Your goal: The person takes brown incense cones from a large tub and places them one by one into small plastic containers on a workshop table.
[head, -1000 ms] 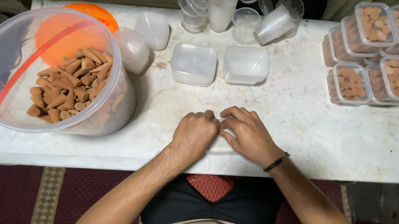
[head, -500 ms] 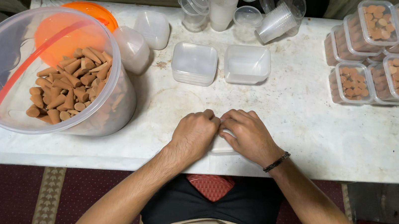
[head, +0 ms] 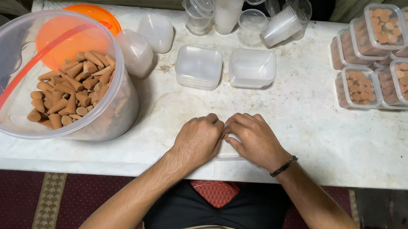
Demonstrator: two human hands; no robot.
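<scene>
The clear plastic container [head: 227,153] lies at the near edge of the white table [head: 344,140], almost wholly hidden under your hands; only a pale rim shows below your knuckles. Your left hand [head: 198,139] and right hand [head: 254,141] sit side by side on it, fingertips meeting in the middle, fingers curled down. Whether they grip it or only press cannot be told. The big tub of brown cones [head: 63,93] stands well to your left.

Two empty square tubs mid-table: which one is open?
The right tub, beside the toppled stack of cups, is open, with its inside walls visible. The left tub shows a flat lidded top.
</scene>
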